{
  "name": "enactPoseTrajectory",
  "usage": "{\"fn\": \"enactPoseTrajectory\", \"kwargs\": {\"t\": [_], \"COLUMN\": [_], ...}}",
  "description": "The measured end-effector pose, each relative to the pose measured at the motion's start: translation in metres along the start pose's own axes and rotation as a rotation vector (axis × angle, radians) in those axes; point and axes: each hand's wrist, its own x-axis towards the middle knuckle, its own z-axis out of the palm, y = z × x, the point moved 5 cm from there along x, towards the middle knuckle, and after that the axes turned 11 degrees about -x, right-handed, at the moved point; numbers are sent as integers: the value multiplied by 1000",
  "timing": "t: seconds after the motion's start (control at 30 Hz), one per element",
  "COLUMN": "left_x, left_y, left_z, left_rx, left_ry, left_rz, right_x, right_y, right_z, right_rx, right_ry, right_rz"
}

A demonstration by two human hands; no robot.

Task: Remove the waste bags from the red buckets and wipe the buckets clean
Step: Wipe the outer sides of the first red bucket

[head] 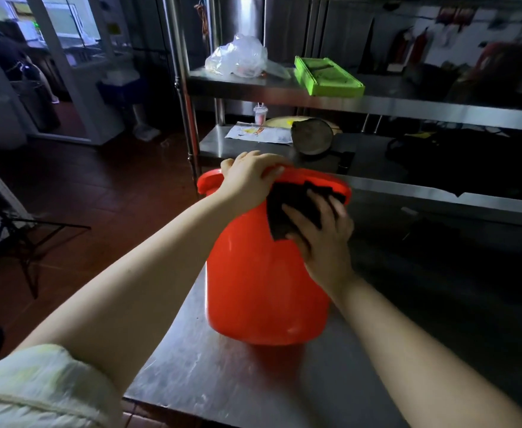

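Pale sleeve [37,387] beside steel table [222,381]
Left hand [250,177] grips red bucket [263,288] rim; right hand [321,236], fingers spread, presses dark cloth [293,205] to it

Red bucket [263,273] tilted on steel table; dark cloth [293,208] against upper wall.

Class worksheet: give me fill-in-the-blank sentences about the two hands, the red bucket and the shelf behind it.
1. The left hand grips the red bucket by its ____.
2. The right hand presses a dark cloth against the bucket's ____ wall.
3. On the upper shelf, the tray beside the clear plastic bag is ____ in colour.
Missing words: rim; outer; green.
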Motion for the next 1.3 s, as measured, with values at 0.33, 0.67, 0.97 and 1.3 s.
{"fn": "enactPoseTrajectory", "kwargs": {"t": [0.33,0.67,0.97,1.3], "left_x": [11,19,32,24], "left_y": [-5,-7,-19,-21], "left_z": [4,14,2,-2], "left_rx": [25,-154,-43,-99], "left_ry": [-1,48,-73,3], "left_rz": [-128,-185,-206,-270], "right_x": [-151,12,-111,9], "right_y": [-32,14,-20,10], "right_z": [13,-4,18,19], "right_rx": [-97,-51,39,45], "right_ry": [11,-51,-29,-69], "right_rz": [-219,-162,-132,-16]}}
